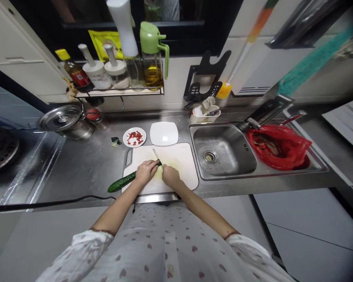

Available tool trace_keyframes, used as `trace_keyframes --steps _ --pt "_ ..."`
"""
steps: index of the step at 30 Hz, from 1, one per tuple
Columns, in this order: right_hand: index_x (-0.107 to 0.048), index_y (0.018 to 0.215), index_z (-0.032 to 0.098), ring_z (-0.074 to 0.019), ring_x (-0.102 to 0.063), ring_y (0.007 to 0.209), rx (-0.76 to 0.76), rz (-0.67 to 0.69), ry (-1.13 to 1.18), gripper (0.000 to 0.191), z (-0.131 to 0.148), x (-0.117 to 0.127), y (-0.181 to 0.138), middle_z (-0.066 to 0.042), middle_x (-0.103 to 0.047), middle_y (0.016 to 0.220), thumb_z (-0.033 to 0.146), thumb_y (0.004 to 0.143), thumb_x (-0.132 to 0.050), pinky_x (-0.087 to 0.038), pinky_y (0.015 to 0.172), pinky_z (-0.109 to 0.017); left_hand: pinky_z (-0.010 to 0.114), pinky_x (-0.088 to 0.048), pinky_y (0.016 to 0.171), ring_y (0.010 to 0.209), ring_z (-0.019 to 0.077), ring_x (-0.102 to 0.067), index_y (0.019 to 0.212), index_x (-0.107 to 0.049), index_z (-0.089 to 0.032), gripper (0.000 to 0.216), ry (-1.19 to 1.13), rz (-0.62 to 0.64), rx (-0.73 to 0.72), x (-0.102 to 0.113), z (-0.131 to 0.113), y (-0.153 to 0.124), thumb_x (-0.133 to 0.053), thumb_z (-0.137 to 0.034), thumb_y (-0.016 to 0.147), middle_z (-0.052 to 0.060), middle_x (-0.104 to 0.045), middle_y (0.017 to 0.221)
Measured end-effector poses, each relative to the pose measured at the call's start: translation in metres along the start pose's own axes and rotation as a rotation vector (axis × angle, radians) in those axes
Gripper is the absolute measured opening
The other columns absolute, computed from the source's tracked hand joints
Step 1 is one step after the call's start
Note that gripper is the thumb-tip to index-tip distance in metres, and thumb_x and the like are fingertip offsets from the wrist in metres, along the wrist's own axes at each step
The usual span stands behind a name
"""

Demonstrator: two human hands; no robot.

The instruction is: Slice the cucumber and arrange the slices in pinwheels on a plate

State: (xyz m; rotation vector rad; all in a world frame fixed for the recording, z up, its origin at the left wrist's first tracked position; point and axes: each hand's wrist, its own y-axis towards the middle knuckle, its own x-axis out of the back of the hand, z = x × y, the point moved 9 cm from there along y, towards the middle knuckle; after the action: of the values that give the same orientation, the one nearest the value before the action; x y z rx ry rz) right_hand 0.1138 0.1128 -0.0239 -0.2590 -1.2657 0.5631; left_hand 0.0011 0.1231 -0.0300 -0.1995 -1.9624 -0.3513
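A long green cucumber lies slantwise across the white cutting board, its left end sticking out past the board's edge. My left hand is closed over the cucumber near its right end. In my right hand is a knife, its handle hidden in the closed fingers. The blade points up and to the left, at the cucumber's right end; whether it touches the flesh I cannot tell. Behind the board stand a white plate with chopped red pieces and a bare white square plate.
Dark green scraps lie left of the plates. A steel sink adjoins the board's right side, with a red plastic bag beyond it. At the left stands a lidded pot. Bottles and jars fill a wall rack.
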Motion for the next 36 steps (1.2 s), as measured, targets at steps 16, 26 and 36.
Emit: trace_keyframes --steps 16,26,36 --pt "-0.052 0.115 0.014 -0.0230 -0.066 0.101 -0.033 0.035 -0.025 0.029 -0.005 -0.008 -0.005 -0.014 -0.069 0.102 0.009 0.090 -0.039 -0.048 0.082 -0.030 0.030 -0.048 0.084 0.095 0.0184 -0.060 0.121 -0.064 -0.026 0.034 0.019 0.010 0.000 -0.002 0.001 0.000 -0.045 -0.037 0.096 0.005 -0.069 0.107" --pt "-0.051 0.115 0.014 -0.0217 -0.066 0.101 -0.061 0.048 -0.016 0.028 -0.004 -0.010 -0.001 -0.014 -0.068 0.104 0.009 0.090 -0.040 -0.047 0.080 -0.028 0.031 -0.049 0.083 0.095 0.0188 -0.061 0.120 -0.065 -0.026 0.033 -0.002 0.020 0.021 0.000 0.001 0.001 -0.046 -0.036 0.096 0.005 -0.069 0.108" --pt "-0.050 0.118 0.013 -0.0228 -0.066 0.102 -0.036 -0.004 0.018 0.028 0.003 -0.003 0.011 -0.015 -0.068 0.103 0.011 0.093 -0.037 -0.048 0.081 -0.030 0.030 -0.048 0.085 0.095 0.0181 -0.061 0.120 -0.065 -0.027 0.032 -0.003 0.007 0.014 0.001 0.000 0.001 -0.046 -0.035 0.096 0.005 -0.069 0.108"
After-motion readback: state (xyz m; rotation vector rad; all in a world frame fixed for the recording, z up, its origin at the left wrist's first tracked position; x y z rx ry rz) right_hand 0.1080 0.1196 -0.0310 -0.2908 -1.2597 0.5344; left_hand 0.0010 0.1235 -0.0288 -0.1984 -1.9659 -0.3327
